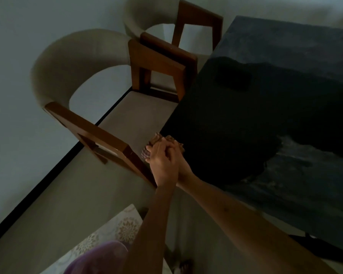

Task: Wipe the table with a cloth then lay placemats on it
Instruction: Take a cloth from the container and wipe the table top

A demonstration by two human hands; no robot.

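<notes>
Both my hands meet at the near left corner of the dark table (255,107). My left hand (162,163) and my right hand (181,163) are pressed together with fingers curled round a bunched brownish cloth (160,139). The cloth pokes out above and to the left of my fingers, at the table's edge and over the seat of the nearer chair. Most of the cloth is hidden inside my hands. No placemat can be seen on the table.
Two wooden chairs with pale curved backs, the nearer chair (115,139) and the farther chair (178,24), stand along the table's left side. A patterned rug (115,232) lies on the floor below. The wall with a dark skirting runs on the left.
</notes>
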